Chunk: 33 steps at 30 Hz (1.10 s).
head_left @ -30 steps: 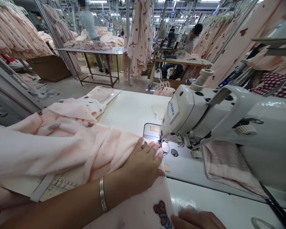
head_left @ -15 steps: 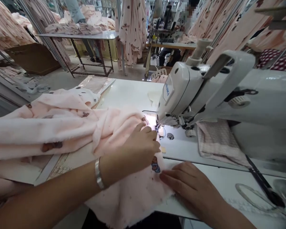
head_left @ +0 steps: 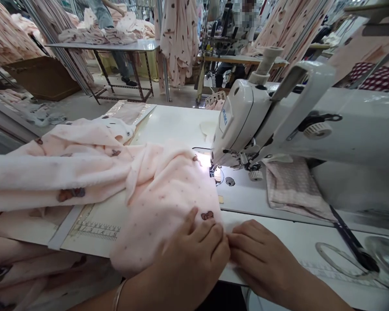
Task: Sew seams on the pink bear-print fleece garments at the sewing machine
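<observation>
In the head view, the cloth point(head_left: 168, 190) is spread on the table point(head_left: 178, 116), its long folded part laid toward nine o'clock and its near panel toward six. The panel's right-hand edge is run almost straight from the presser foot point(head_left: 212, 172) down to the hands, roughly along a twelve-to-six line. From the fingertips, the foot is found just short of twelve o'clock, well apart, with open cloth between. The left hand point(head_left: 196, 255) is placed on the panel near its lower right corner, index finger extended toward twelve; of the two, it is the nearer to the foot. The right hand point(head_left: 262, 250) is set at three o'clock from it, with fingertips brought together at the cloth's edge. The fingers of both are bent and the thumbs are hidden, so whether the cloth is pinched by either hand cannot be told.
</observation>
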Each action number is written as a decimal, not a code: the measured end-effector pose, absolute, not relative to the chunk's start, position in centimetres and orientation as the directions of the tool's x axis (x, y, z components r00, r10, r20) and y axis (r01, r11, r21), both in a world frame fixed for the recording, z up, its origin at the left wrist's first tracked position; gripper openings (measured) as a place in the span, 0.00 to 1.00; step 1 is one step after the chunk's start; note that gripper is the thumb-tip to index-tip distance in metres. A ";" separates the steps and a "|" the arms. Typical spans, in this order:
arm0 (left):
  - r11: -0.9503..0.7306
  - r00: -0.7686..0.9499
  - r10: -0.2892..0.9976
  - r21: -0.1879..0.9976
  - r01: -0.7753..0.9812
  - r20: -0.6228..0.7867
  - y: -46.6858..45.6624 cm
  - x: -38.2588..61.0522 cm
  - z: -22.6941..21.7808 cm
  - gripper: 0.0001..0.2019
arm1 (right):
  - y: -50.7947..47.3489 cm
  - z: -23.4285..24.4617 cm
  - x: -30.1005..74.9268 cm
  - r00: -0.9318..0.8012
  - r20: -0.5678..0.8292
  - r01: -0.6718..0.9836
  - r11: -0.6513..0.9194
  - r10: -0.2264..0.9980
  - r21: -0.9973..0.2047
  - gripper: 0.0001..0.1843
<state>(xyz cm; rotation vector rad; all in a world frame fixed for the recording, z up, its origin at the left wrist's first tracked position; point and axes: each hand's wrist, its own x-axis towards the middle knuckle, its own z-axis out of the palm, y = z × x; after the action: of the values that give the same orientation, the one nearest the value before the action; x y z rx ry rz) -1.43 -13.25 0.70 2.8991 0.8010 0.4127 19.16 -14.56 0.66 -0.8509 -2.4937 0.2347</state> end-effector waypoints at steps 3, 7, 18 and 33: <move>-0.901 0.854 0.431 0.082 0.427 0.292 -13.2 -2.4 0.7 0.13 | -15.3 1.3 19.2 -0.699 0.383 0.544 0.797 0.604 -0.264 0.08; -0.913 0.869 0.401 0.052 0.404 0.291 -13.0 -2.3 0.8 0.12 | -16.1 1.1 19.5 -0.720 0.402 0.535 0.821 0.566 -0.198 0.11; -0.921 0.870 0.390 0.116 0.373 0.301 -9.2 -2.6 0.3 0.23 | -13.5 1.4 19.7 -0.751 0.384 0.555 0.829 0.536 -0.073 0.15; -0.928 0.896 0.366 0.166 0.333 0.250 3.7 -1.7 1.0 0.14 | -4.8 -1.7 20.5 -0.524 0.389 0.765 0.619 0.758 -0.177 0.12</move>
<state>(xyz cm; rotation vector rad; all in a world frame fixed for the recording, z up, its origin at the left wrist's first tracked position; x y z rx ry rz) -1.71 3.69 0.95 2.9425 0.5441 0.4224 20.53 -4.78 -1.72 -1.2072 -2.4153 -0.0228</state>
